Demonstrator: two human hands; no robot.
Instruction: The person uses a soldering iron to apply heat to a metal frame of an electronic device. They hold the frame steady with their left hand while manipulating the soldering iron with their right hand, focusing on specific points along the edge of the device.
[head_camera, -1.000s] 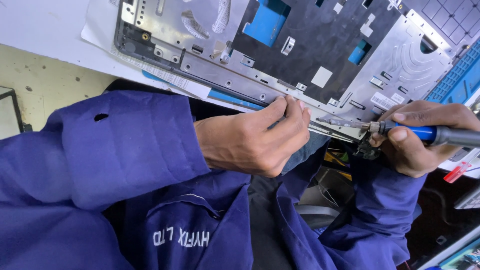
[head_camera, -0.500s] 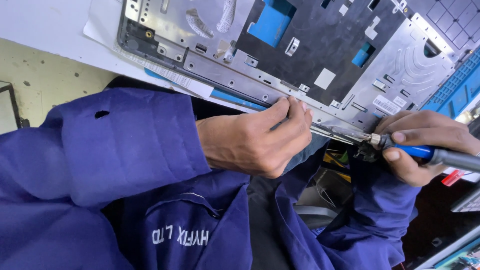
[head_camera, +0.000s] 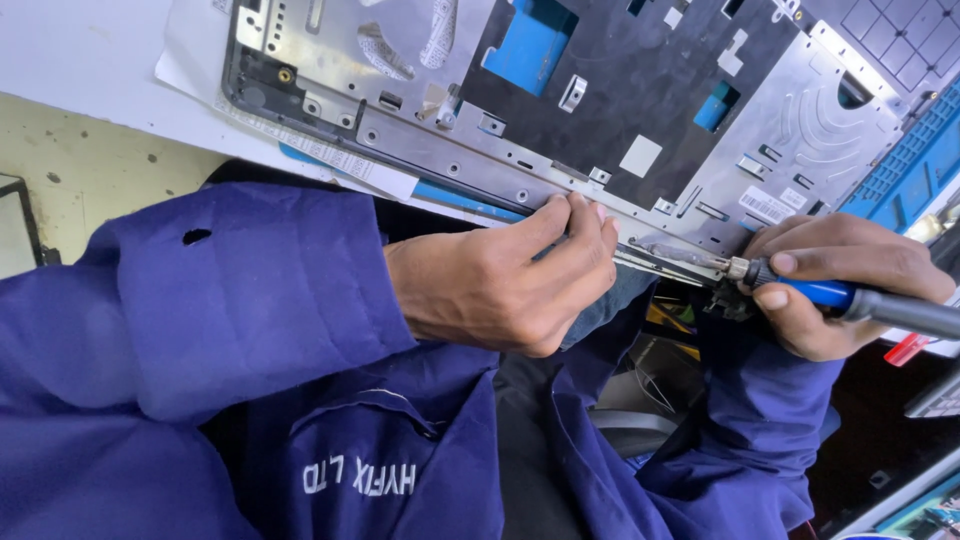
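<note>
At the laptop chassis edge, left hand pinches its rim; right hand clamps the blue screwdriver.

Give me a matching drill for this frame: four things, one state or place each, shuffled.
1. left hand
2. right hand
3. laptop shell
4. screwdriver

A. blue handle, tip at the shell's edge
B. fingertips pinching the shell's near edge
C. wrapped around the tool's handle
D. inner side up on the white table

Pairs: 1-B, 2-C, 3-D, 4-A
</note>
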